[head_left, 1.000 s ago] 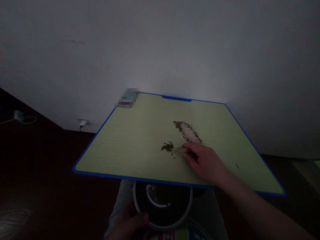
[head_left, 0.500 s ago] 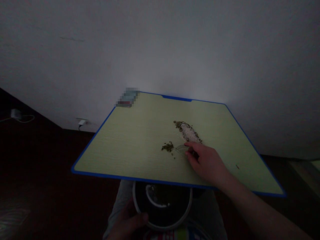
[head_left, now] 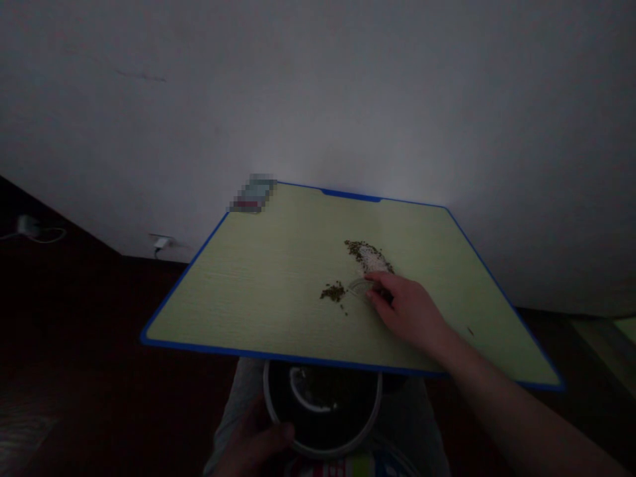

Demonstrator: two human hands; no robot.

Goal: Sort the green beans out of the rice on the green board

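Observation:
My right hand [head_left: 405,305] is over the table, its thumb and fingers closed on a clear protractor [head_left: 358,286] with a curved edge. That edge is beside a small heap of greenish-brown beans or seeds [head_left: 332,291]. Just beyond my fingers lies a pile of white grains [head_left: 375,259] fringed with more dark seeds; my hand hides its near end. Below the table's front edge, my left hand [head_left: 263,437] grips the left rim of a dark round bowl [head_left: 322,430] on my lap. Some dim contents show inside it, too dark to tell clearly.
The pale tabletop [head_left: 238,285] has a blue edge and stands against a grey wall [head_left: 318,93]. A blurred-out flat item [head_left: 253,194] rests at its far left corner. A small dark sliver [head_left: 470,330] lies to the right. A plug [head_left: 161,244] sits in the wall.
My right hand has moved slightly away from me with the protractor, now covering the near end of the white pile. The left hand and bowl stay put.

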